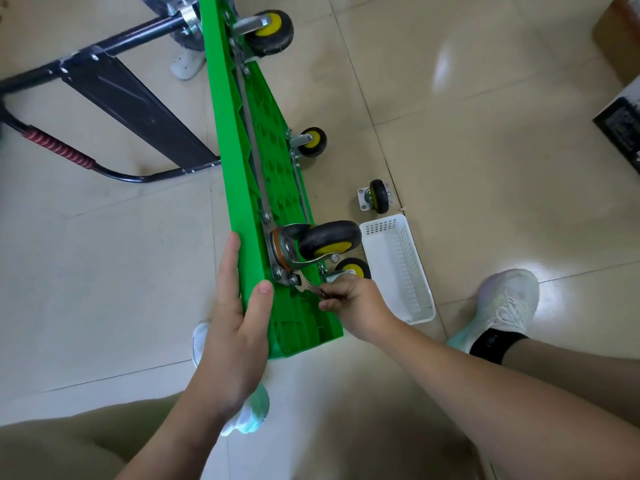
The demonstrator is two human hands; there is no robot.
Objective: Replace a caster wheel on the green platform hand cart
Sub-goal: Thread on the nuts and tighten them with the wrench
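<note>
One cart (225, 133), four mounted casters (329, 240), one loose caster (377, 196), one wrench (304, 287)

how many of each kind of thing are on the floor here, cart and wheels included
green cart: 1
caster wheels bolted to it: 4
loose caster wheel: 1
white basket: 1
wrench: 1
total: 8
</note>
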